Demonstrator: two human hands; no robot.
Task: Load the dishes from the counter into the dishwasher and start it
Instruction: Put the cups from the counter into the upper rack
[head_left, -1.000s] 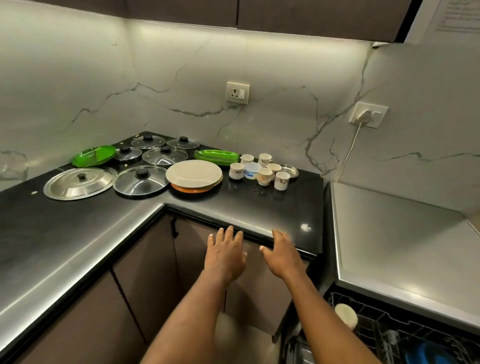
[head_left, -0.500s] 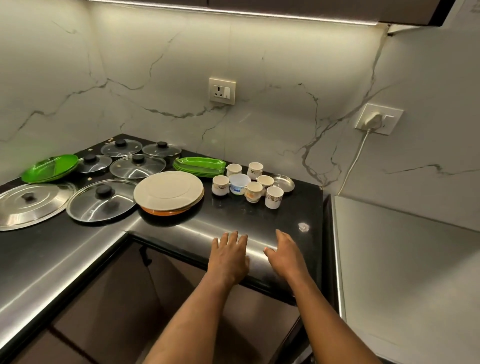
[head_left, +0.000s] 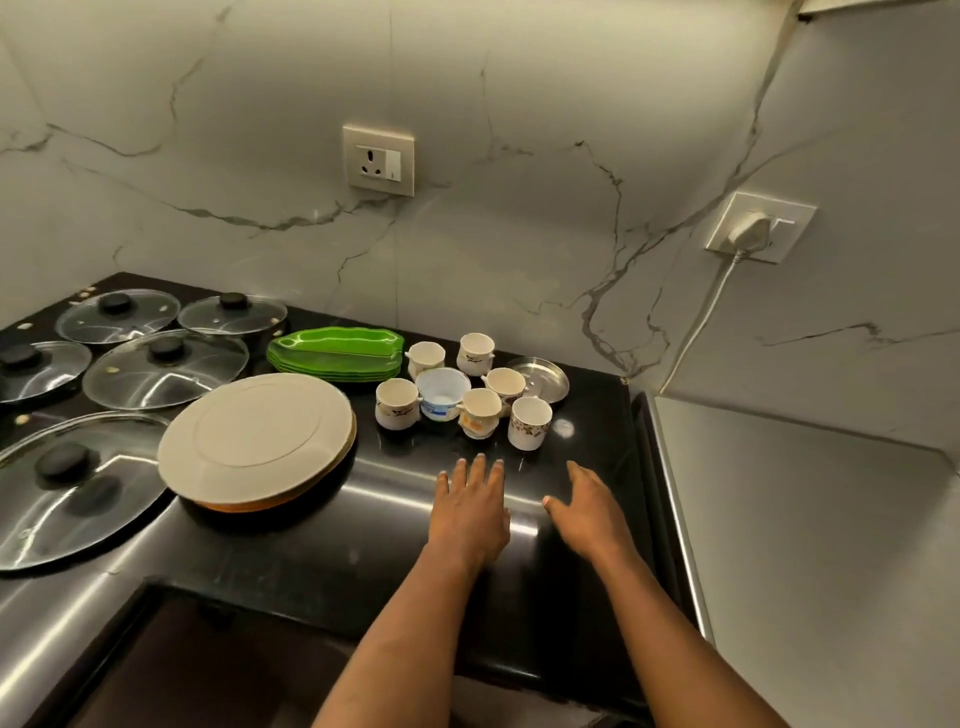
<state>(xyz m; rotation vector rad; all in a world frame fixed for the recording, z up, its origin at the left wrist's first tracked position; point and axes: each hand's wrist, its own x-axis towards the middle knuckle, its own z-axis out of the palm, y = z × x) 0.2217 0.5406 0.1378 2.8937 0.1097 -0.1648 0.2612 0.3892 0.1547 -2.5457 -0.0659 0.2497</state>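
On the counter (head_left: 363, 545) stand six cups (head_left: 397, 408) (and five lids (head_left: 165, 366)).

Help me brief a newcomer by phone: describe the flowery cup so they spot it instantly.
On the black counter, find the cluster of small cups beside the green plates. The flowery cup stands at its front right corner, the only straight-sided one printed all round.
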